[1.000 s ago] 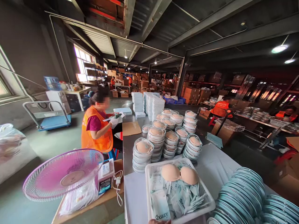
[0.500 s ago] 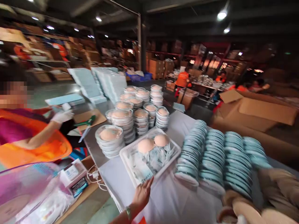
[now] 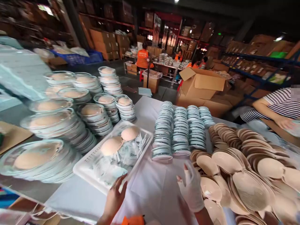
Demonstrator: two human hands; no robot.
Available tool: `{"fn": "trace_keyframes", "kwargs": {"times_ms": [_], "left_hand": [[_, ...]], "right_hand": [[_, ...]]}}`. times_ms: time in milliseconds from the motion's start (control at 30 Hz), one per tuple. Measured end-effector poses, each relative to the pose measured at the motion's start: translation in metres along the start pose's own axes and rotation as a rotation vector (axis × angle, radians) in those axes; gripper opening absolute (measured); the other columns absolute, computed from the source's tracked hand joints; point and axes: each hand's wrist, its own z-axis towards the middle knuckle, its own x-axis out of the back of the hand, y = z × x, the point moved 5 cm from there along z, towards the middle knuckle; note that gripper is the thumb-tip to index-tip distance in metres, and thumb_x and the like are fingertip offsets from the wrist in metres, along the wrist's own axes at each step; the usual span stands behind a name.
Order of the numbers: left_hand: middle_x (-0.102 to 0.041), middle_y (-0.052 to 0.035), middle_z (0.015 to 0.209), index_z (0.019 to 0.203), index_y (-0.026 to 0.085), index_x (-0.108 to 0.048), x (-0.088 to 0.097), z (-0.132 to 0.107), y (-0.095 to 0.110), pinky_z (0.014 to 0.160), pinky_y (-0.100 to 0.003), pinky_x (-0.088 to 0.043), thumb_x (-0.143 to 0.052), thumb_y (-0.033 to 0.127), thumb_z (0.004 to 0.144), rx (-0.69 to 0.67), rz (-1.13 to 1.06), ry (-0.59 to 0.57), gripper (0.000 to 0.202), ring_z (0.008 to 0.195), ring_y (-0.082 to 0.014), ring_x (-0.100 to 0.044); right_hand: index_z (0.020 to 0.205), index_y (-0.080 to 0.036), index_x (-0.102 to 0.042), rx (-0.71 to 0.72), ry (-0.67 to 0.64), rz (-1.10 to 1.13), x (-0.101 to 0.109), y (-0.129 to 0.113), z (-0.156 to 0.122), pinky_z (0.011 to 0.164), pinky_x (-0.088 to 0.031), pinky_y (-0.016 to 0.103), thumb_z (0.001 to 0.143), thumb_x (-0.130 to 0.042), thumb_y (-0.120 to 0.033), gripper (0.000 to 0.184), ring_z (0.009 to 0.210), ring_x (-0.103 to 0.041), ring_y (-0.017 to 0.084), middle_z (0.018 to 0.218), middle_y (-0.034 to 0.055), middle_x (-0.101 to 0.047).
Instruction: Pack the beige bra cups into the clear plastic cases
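Head view: left hand (image 3: 116, 191) touching tray's (image 3: 90, 181) near corner, cannot tell if gripping; right hand (image 3: 191, 189) hovering, fingers spread, empty, above table's (image 3: 154, 190) near edge, beside cups (image 3: 249, 189).

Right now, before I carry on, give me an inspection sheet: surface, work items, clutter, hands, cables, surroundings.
Surface: table partly under creased pale cloth.
Work items: white basket holding beige cups and packets; stacked clear packs; teal-edged cases in rows; loose beige cups piled right.
Clutter: cardboard piece, far left.
Hands: left hand at basket's near edge, grip unclear; right hand, gloved with bare fingertips, open.
Cables: white cord, blurred, lower left.
Surroundings: striped-sleeved co-worker; open carton.
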Motion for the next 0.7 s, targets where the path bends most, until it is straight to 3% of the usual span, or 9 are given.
{"fn": "trace_keyframes", "kwargs": {"times_ms": [200,267,333,433,500,533,567,600,700], "left_hand": [[-0.066,-0.0208,0.126,0.127,0.017,-0.061,0.012,0.038,0.031,0.089,-0.053,-0.057,-0.047,0.036,0.103,-0.213,0.23,0.117,0.033,0.115,-0.0372,-0.068],[-0.062,-0.0235,0.131,0.132,0.016,-0.058,0.004,0.051,0.046,0.094,-0.056,-0.054,-0.048,0.035,0.103,-0.241,0.271,0.121,0.036,0.126,-0.0405,-0.062],[-0.056,-0.0252,0.141,0.141,0.016,-0.052,-0.018,0.064,0.068,0.103,-0.06,-0.048,-0.053,0.036,0.1,-0.275,0.266,0.055,0.045,0.139,-0.042,-0.05],[-0.036,-0.0217,0.163,0.157,0.024,-0.039,-0.077,0.086,0.107,0.116,-0.07,-0.03,-0.073,0.039,0.087,-0.319,0.296,-0.258,0.079,0.154,-0.0463,-0.024],[-0.02,-0.0169,0.171,0.162,0.031,-0.031,-0.122,0.104,0.129,0.116,-0.078,-0.017,-0.089,0.039,0.071,-0.323,0.348,-0.517,0.107,0.156,-0.0513,-0.008],[-0.013,-0.0159,0.173,0.163,0.033,-0.027,-0.141,0.114,0.138,0.115,-0.081,-0.012,-0.093,0.038,0.064,-0.321,0.374,-0.621,0.119,0.155,-0.0529,-0.002],[-0.009,-0.0157,0.173,0.164,0.034,-0.023,-0.158,0.124,0.144,0.114,-0.082,-0.01,-0.096,0.038,0.06,-0.319,0.394,-0.696,0.127,0.155,-0.0536,0.001],[-0.005,-0.0162,0.173,0.164,0.034,-0.02,-0.172,0.134,0.147,0.114,-0.083,-0.01,-0.097,0.039,0.058,-0.321,0.407,-0.745,0.131,0.154,-0.0538,0.003],[0.0,-0.0183,0.172,0.165,0.033,-0.016,-0.199,0.155,0.144,0.113,-0.083,-0.01,-0.094,0.051,0.061,-0.304,0.401,-0.784,0.131,0.154,-0.0537,0.003]], "right_hand": [[0.162,-0.008,-0.024,-0.268,0.24,-0.404,0.085,0.086,-0.006,0.099,-0.049,0.069,0.096,-0.056,-0.051,0.084,0.134,-0.049,0.051,0.145,0.0335,-0.048],[0.163,-0.007,-0.023,-0.317,0.236,-0.389,0.095,0.106,-0.008,0.102,-0.047,0.069,0.099,-0.051,-0.051,0.083,0.136,-0.048,0.051,0.147,0.0345,-0.046],[0.161,-0.006,-0.027,-0.296,0.162,-0.351,0.085,0.115,-0.001,0.101,-0.048,0.068,0.1,-0.047,-0.051,0.078,0.136,-0.049,0.049,0.146,0.0334,-0.047],[0.154,-0.005,-0.037,-0.271,-0.024,-0.241,0.039,0.108,0.03,0.103,-0.049,0.062,0.097,-0.048,-0.05,0.074,0.132,-0.053,0.043,0.141,0.0287,-0.054],[0.148,-0.008,-0.047,-0.275,-0.271,-0.067,-0.01,0.093,0.061,0.11,-0.046,0.054,0.094,-0.053,-0.048,0.068,0.13,-0.055,0.036,0.136,0.0239,-0.059],[0.146,-0.011,-0.051,-0.264,-0.468,0.033,-0.039,0.083,0.076,0.113,-0.044,0.048,0.094,-0.053,-0.046,0.063,0.13,-0.056,0.033,0.135,0.0208,-0.062],[0.144,-0.015,-0.054,-0.243,-0.654,0.108,-0.067,0.073,0.091,0.112,-0.045,0.043,0.095,-0.053,-0.043,0.056,0.126,-0.06,0.03,0.132,0.0174,-0.065],[0.139,-0.019,-0.059,-0.208,-0.747,0.152,-0.091,0.065,0.108,0.105,-0.05,0.037,0.095,-0.054,-0.041,0.049,0.119,-0.064,0.027,0.126,0.0135,-0.069],[0.127,-0.026,-0.068,-0.145,-0.828,0.176,-0.157,0.057,0.171,0.093,-0.052,0.028,0.095,-0.058,-0.038,0.035,0.108,-0.069,0.022,0.116,0.0047,-0.074]]}}
